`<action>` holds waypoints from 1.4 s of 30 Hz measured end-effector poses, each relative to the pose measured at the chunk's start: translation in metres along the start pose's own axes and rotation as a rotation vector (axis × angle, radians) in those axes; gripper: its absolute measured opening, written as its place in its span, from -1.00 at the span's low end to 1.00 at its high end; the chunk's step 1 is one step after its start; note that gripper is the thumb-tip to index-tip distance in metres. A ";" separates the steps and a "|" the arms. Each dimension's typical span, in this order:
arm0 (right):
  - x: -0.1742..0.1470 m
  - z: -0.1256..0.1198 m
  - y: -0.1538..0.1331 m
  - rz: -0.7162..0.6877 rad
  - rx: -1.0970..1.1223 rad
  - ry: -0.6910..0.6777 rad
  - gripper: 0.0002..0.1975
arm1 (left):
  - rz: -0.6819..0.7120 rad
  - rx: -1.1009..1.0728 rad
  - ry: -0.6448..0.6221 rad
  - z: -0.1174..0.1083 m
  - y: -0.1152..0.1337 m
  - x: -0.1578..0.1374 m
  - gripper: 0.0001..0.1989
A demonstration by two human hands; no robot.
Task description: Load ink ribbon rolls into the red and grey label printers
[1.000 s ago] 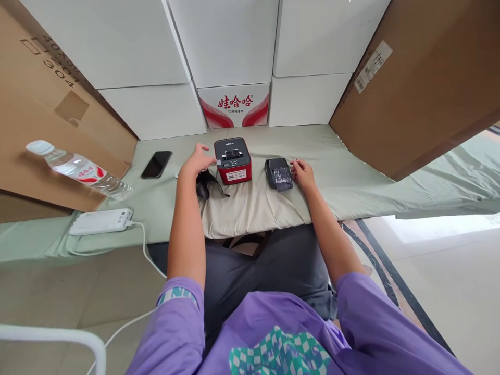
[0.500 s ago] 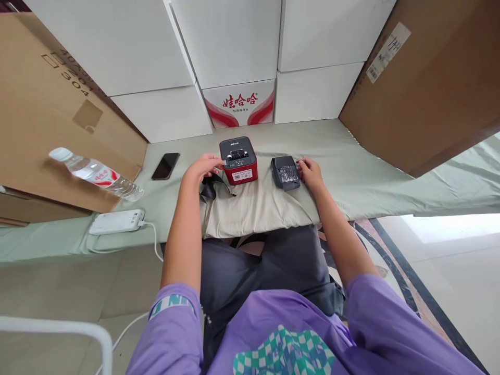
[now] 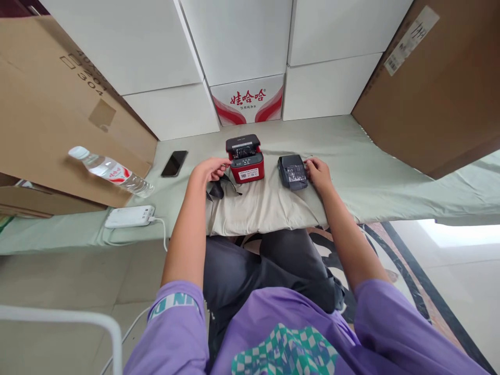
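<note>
A small red and black printer [image 3: 250, 172] stands on the cloth, its black lid [image 3: 242, 140] tilted open at the back over a dark, shiny roll inside. At its upper left corner is my left hand [image 3: 214, 169], the fingers curled in and the tips touching the casing. A crumpled black strap [image 3: 217, 190] lies below that hand. To the right sits a boxy black device [image 3: 292, 167] with a shiny printed label on top. My right hand [image 3: 317, 172] is closed at its right edge; what its fingertips pinch, if anything, is too small to make out.
A dark phone [image 3: 174, 163], a white power bank [image 3: 128, 216] with a cable, and a leaning water bottle [image 3: 113, 172] are on the left. White boxes [image 3: 246, 101] line the back. Cardboard boxes [image 3: 429, 94] stand at both sides. The pale green cloth [image 3: 375, 182] covers the surface.
The printer's lid has swung up from closed to open while my left hand stayed at its corner. The view has shifted slightly; my right hand stays beside the black device.
</note>
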State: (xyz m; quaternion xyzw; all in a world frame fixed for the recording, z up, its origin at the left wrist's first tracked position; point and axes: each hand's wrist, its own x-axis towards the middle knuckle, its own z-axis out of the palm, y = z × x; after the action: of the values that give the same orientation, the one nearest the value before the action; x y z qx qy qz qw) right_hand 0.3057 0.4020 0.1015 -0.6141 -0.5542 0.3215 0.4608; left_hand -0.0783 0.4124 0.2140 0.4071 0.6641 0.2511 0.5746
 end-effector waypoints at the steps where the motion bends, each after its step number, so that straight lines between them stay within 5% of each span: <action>1: 0.000 0.000 0.000 -0.001 0.005 0.002 -0.57 | -0.002 -0.012 -0.005 0.001 -0.002 0.001 -0.60; 6: -0.001 0.000 0.000 -0.021 0.037 -0.003 -0.61 | 0.126 0.110 0.143 0.005 0.000 0.000 -0.66; 12: 0.003 -0.001 0.000 -0.007 0.023 -0.003 -0.57 | 0.515 0.326 0.379 -0.002 0.013 0.025 -0.92; 19: 0.004 0.000 0.002 -0.026 0.001 -0.009 -0.63 | 0.763 0.532 0.099 -0.003 0.028 0.052 -0.82; 22: 0.005 0.000 0.002 -0.050 0.003 -0.003 -0.65 | 0.871 0.622 0.125 -0.006 0.032 0.053 -0.81; 28: 0.006 -0.001 0.000 -0.034 0.023 0.000 -0.69 | 0.815 0.961 0.106 -0.004 0.041 0.062 -0.94; 36: 0.010 0.002 0.007 -0.077 0.064 0.031 -0.65 | 0.615 1.173 0.186 0.022 0.057 0.065 -0.86; 42: 0.014 0.004 0.010 -0.118 0.065 0.069 -0.60 | 0.617 1.330 0.055 0.021 0.064 0.059 -0.68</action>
State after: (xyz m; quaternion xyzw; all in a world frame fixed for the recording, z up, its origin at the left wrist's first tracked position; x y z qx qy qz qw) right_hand 0.3082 0.4169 0.0924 -0.5757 -0.5627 0.2901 0.5174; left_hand -0.0424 0.4933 0.2284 0.8317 0.5457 -0.0446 0.0922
